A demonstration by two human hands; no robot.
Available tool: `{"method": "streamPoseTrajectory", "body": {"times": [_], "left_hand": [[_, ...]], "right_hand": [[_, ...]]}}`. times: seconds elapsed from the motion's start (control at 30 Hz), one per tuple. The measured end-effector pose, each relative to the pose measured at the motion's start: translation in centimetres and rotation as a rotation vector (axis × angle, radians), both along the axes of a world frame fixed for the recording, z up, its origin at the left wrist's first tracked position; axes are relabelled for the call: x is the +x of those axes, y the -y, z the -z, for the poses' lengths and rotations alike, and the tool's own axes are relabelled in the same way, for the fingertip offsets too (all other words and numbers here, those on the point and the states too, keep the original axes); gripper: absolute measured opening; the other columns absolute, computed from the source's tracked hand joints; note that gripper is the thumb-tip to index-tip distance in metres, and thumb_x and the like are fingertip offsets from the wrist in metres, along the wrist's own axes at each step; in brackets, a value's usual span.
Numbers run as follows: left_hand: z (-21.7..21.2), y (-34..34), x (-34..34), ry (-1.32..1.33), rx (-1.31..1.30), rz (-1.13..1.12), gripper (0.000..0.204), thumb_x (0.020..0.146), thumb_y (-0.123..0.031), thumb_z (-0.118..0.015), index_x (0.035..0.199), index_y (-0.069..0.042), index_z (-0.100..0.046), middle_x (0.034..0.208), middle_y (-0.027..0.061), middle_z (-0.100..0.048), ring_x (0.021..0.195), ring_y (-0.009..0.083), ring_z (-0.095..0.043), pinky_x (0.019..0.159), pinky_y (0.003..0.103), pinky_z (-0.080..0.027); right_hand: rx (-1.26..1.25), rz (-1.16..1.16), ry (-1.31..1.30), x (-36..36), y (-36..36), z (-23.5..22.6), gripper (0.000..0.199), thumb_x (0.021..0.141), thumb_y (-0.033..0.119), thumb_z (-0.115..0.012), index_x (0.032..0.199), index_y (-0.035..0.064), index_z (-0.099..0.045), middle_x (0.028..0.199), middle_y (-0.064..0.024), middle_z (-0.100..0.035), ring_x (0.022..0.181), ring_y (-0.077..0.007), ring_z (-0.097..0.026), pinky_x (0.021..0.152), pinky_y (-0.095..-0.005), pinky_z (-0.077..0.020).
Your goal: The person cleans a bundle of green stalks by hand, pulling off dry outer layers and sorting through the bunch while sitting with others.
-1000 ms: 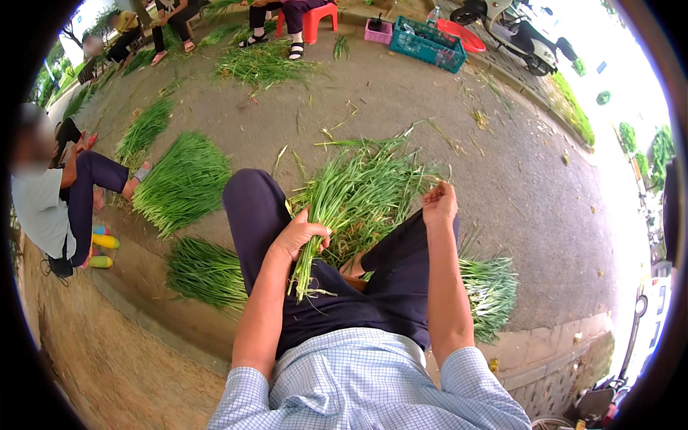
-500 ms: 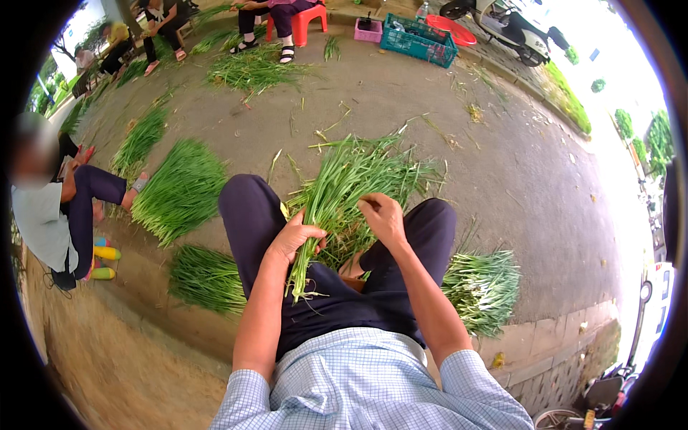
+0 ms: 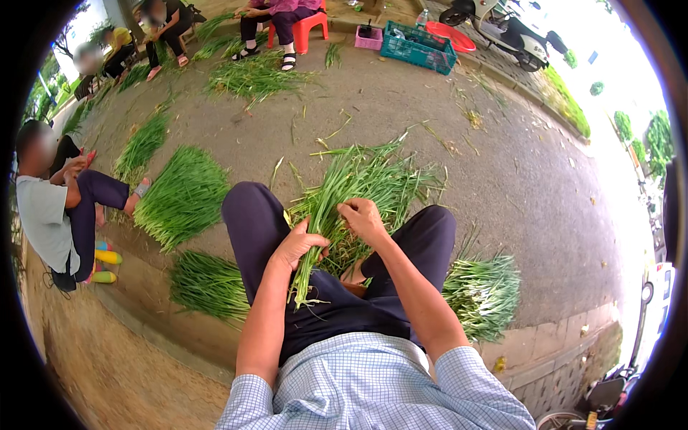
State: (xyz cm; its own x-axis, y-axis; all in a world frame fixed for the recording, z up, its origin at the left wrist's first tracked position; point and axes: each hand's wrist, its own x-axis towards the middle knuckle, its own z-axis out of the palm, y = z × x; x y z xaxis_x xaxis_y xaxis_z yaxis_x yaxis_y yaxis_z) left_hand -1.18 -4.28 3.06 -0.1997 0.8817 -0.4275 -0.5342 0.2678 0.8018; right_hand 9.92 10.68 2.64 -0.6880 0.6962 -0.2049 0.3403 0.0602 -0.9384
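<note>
My left hand point(image 3: 299, 246) is wrapped round a bunch of long green chives point(image 3: 328, 193) above my left thigh. The pale stem ends hang down towards my lap, and the leaf tips point away from me. At the bunch's right edge, my right hand point(image 3: 364, 219) has its thumb and finger pinched together; whatever lies between them is too small to make out. Beyond and below the bunch, a loose heap of chives point(image 3: 401, 178) covers the ground between my knees, partly hidden by my hands.
Piled chives lie by my left thigh point(image 3: 208, 284) and right thigh point(image 3: 484, 295). A larger pile point(image 3: 183, 195) is near a seated person point(image 3: 50, 208) at left. Farther off are a red stool point(image 3: 308, 30), a teal crate point(image 3: 419, 49), a pink basket point(image 3: 368, 37) and a parked scooter point(image 3: 505, 32).
My right hand has shifted left, from apart from the bunch to its edge. My left hand keeps its hold with little movement. The seated person at left has sat up a little.
</note>
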Motion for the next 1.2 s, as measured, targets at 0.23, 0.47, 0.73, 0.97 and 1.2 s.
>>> {"method": "streamPoseTrajectory", "body": {"times": [0.23, 0.47, 0.73, 0.97, 1.2], "left_hand": [[0.1, 0.0, 0.0, 0.034, 0.016, 0.001, 0.048, 0.072, 0.000, -0.060, 0.116, -0.006, -0.042, 0.076, 0.0084, -0.058, 0.057, 0.0162, -0.059, 0.047, 0.028, -0.046], [0.1, 0.0, 0.0, 0.010, 0.011, 0.016, 0.049, 0.071, 0.001, -0.060, 0.117, -0.006, -0.042, 0.077, 0.0078, -0.058, 0.057, 0.0161, -0.059, 0.047, 0.027, -0.046], [-0.6, 0.0, 0.1, 0.028, 0.002, 0.004, 0.050, 0.072, 0.000, -0.060, 0.118, -0.003, -0.041, 0.078, 0.0097, -0.058, 0.057, 0.0173, -0.059, 0.049, 0.029, -0.048], [0.3, 0.1, -0.1, 0.037, 0.025, 0.020, 0.052, 0.075, -0.001, -0.061, 0.121, -0.006, -0.039, 0.076, 0.0088, -0.057, 0.059, 0.0162, -0.059, 0.047, 0.028, -0.046], [0.2, 0.2, -0.2, 0.092, 0.042, -0.029, 0.044, 0.074, 0.002, -0.060, 0.114, -0.003, -0.041, 0.076, 0.0099, -0.057, 0.057, 0.0176, -0.060, 0.048, 0.028, -0.048]], "right_hand": [[-0.223, 0.112, -0.140, 0.8, 0.0, -0.1, 0.027, 0.082, 0.020, -0.062, 0.079, -0.0065, -0.062, 0.058, -0.0046, -0.054, 0.048, -0.0103, -0.049, 0.042, -0.0266, -0.0388], [-0.174, -0.018, -0.018, 0.0, 0.5, -1.0, 0.027, 0.082, 0.020, -0.063, 0.086, -0.0068, -0.064, 0.060, -0.0053, -0.056, 0.046, -0.0105, -0.050, 0.040, -0.0262, -0.0393], [-0.419, 0.121, -0.195, 0.6, -0.1, -0.2, 0.018, 0.084, 0.015, -0.059, 0.087, -0.0026, -0.059, 0.063, -0.0038, -0.054, 0.051, -0.0119, -0.052, 0.044, -0.0259, -0.0414], [-0.627, 0.313, -0.543, 3.2, -4.3, 1.1, 0.014, 0.087, 0.016, -0.057, 0.085, 0.0022, -0.055, 0.069, -0.0048, -0.054, 0.056, -0.0142, -0.054, 0.047, -0.0277, -0.0469], [-0.335, 0.382, -0.404, 6.0, -5.2, -0.7, 0.011, 0.082, 0.010, -0.061, 0.083, 0.0000, -0.057, 0.066, -0.0069, -0.057, 0.053, -0.0134, -0.055, 0.046, -0.0254, -0.0456]]}}
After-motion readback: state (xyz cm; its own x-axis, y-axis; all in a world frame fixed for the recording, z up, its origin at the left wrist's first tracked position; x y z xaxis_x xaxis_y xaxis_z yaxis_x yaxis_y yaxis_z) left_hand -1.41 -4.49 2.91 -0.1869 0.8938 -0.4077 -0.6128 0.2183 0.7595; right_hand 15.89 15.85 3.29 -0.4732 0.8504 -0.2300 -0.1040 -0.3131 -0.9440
